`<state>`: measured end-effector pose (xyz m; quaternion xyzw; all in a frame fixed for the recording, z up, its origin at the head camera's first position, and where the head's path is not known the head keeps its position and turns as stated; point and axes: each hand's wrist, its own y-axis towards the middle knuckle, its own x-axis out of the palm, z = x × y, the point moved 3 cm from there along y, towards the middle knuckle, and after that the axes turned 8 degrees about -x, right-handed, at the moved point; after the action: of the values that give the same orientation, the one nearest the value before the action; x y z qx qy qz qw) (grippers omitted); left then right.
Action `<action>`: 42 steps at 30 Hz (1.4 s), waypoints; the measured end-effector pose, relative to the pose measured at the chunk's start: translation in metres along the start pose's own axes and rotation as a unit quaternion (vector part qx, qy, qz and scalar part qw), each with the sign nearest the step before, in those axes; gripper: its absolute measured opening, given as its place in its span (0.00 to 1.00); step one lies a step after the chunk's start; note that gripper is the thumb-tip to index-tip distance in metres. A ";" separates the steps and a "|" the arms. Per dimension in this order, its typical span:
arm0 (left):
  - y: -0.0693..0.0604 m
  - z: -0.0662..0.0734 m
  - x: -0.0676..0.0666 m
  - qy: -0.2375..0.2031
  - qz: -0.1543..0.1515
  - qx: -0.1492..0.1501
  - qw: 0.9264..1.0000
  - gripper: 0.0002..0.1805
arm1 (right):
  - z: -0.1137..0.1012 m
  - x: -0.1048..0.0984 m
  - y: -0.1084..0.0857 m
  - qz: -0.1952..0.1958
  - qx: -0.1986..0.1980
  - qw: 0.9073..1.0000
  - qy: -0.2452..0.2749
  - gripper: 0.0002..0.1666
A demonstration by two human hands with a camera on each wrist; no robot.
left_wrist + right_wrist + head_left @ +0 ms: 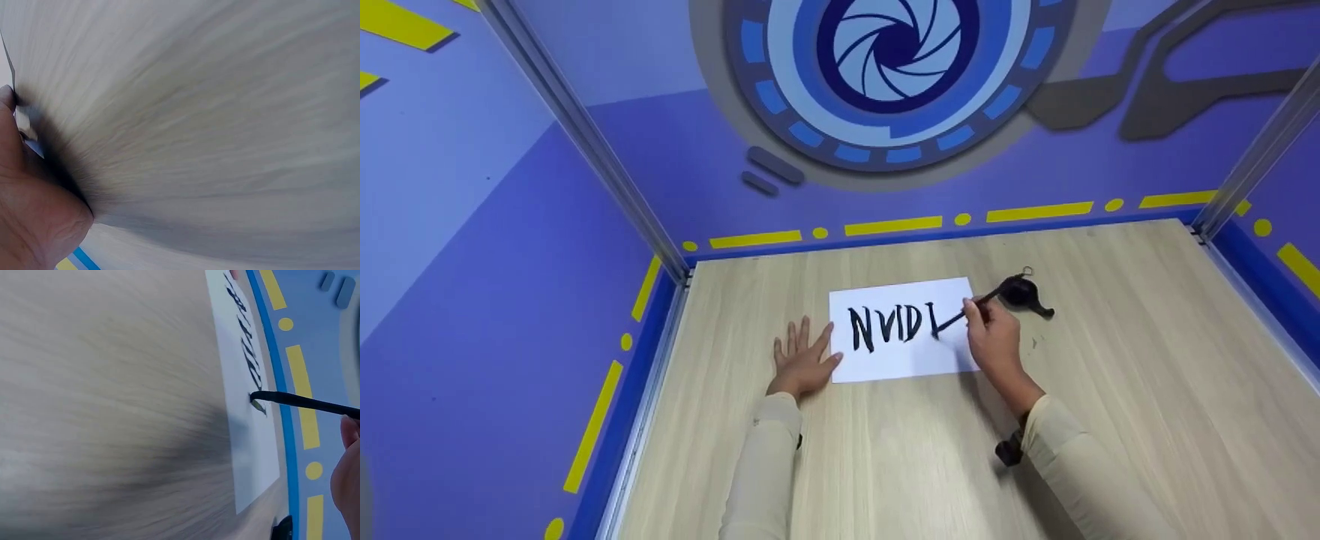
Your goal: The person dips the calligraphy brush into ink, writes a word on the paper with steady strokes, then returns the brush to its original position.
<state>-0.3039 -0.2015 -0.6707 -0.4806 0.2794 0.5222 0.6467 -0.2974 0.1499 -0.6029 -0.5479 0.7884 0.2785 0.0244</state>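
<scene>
Purple walls [660, 157] frame a wooden table [900, 457], where paper [896, 360] bears letters NVID [901, 324], seemingly complete, and another stroke [932, 319] beneath a brush [952, 322]; its right end is blank. Left hand [802, 365], fingers spread, touches the paper's left edge; right hand [996, 337], at its right edge, grips the brush.

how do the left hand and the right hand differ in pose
The left hand has its fingers spread and holds nothing, while the right hand has its fingers curled round a black brush. The left hand is at the left edge of the white paper; the right hand is over by its right edge. Both come out of pale sleeves.
</scene>
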 end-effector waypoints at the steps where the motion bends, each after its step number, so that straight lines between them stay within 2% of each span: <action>1: 0.001 -0.001 0.000 -0.003 0.003 0.002 1.000 0.39 | -0.002 -0.001 0.001 0.009 0.007 1.000 0.014 0.14; 6: 0.005 -0.006 0.005 0.000 0.004 -0.001 1.000 0.39 | -0.008 -0.006 0.002 0.039 0.033 0.997 0.062 0.15; 11: 0.005 -0.005 0.006 -0.003 0.002 -0.004 1.000 0.40 | -0.007 -0.006 0.001 0.043 0.041 0.997 0.058 0.15; 22: -0.004 0.003 -0.001 -0.005 0.003 0.001 1.000 0.39 | -0.001 -0.007 0.001 0.049 0.046 0.996 0.064 0.15; 36: 0.010 -0.007 0.008 -0.005 0.012 0.004 1.000 0.39 | 0.007 -0.014 0.003 0.041 0.051 0.996 0.053 0.16; 42: 0.008 -0.006 0.006 0.000 0.009 0.005 1.000 0.39 | 0.009 -0.019 0.005 0.046 0.048 0.997 0.028 0.15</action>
<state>-0.3090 -0.2043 -0.6810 -0.4750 0.2863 0.5267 0.6442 -0.2964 0.1717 -0.6023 -0.5172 0.8255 0.2252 0.0157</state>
